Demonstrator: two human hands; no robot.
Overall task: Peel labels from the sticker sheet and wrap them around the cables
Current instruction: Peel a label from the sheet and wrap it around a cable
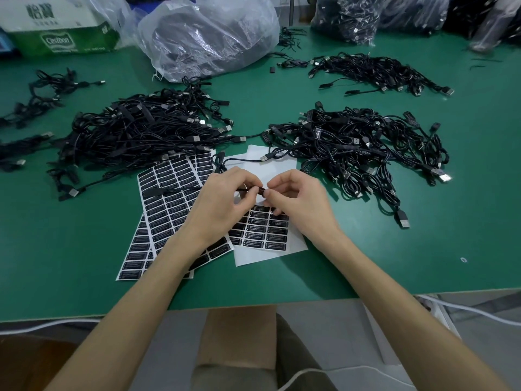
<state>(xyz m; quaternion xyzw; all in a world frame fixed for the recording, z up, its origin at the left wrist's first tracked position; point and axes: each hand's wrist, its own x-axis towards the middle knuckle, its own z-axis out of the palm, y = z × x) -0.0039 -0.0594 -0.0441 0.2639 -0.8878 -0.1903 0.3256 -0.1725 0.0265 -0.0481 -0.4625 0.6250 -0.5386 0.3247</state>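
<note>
My left hand [225, 197] and my right hand [298, 198] meet above the sticker sheets, both pinching a small black cable part [258, 191] between their fingertips. A black label seems to lie around that part; I cannot tell how far it is wrapped. The cable [242, 162] runs from the hands up across a white sheet to a USB plug [265, 158]. Under the hands lies a partly used sticker sheet [265, 235] with black labels. Fuller sticker sheets [169, 187] lie to the left, overlapping each other.
Big heaps of black USB cables lie left [141, 131], right [361, 148] and back right [375, 71] on the green table [423, 263]. Clear plastic bags [208, 32] and a green carton [62, 26] stand at the back. The table's front edge is near my lap.
</note>
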